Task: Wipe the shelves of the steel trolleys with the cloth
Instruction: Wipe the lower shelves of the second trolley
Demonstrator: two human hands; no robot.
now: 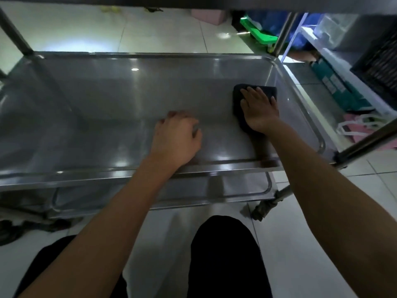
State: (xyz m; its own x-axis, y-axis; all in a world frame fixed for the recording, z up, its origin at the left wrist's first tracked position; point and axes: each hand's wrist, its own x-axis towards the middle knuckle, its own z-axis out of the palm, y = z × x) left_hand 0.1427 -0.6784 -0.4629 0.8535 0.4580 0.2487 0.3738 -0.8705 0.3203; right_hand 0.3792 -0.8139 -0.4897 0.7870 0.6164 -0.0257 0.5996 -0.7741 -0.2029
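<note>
We were mid-wipe: our right hand [258,108] lay flat, fingers spread, pressing the dark cloth [238,104] onto the shelf [107,108] at right of centre. Our left hand [177,138] rested loosely curled, holding nothing. The shelf's left stretch and the lower shelf [182,193] probably remained.

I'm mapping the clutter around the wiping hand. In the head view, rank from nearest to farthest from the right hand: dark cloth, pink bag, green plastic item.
1. Dark cloth, under the right hand.
2. Pink bag, on the floor, right.
3. Green plastic item, far, upper right.
</note>
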